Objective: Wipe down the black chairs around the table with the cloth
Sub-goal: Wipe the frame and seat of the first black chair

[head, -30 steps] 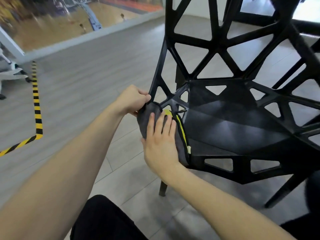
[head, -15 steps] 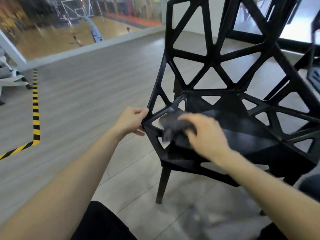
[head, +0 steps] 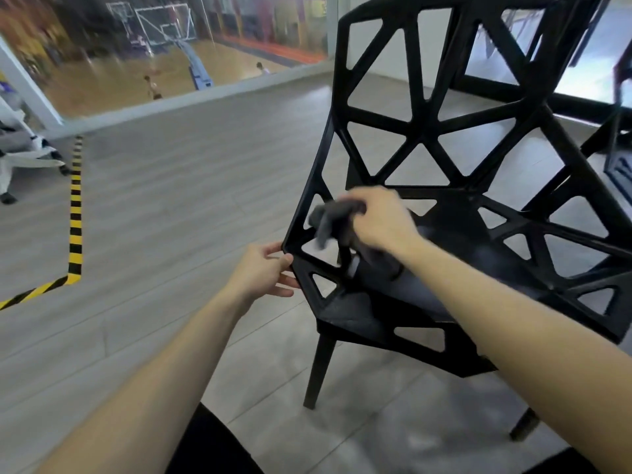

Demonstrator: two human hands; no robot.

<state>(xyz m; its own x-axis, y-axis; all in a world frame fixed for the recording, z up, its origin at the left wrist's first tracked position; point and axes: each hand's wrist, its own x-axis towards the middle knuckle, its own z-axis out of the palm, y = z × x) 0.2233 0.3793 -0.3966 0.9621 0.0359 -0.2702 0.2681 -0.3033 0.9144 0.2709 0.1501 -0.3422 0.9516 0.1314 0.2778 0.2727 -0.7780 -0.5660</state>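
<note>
Right hand (head: 379,218): fingers curled round the cloth (head: 337,222), which I see bunched and grey, held against the chair (head: 444,213) at the left rear of the seat, where the seat meets the lattice back. Hand and cloth are motion-blurred; part of the cloth hangs below the fist over a triangular opening in the frame.

Left hand (head: 261,273): at the chair's left side corner, thumb on top of the frame edge, fingers reaching under it. Contact looks light; I read it as a loose pinch on the edge.

Chair: black, open triangular lattice in back and seat sides, solid panel in the seat centre. Front left leg (head: 319,369) stands on the floor (head: 171,186); another leg shows at lower right.

Floor: grey planks, then paler tiles under the chair. Yellow-black tape (head: 75,213) runs down the left side and turns toward the left edge. Beyond a low ledge, a basketball court (head: 164,73), blurred. Dark clothing at the bottom edge.
</note>
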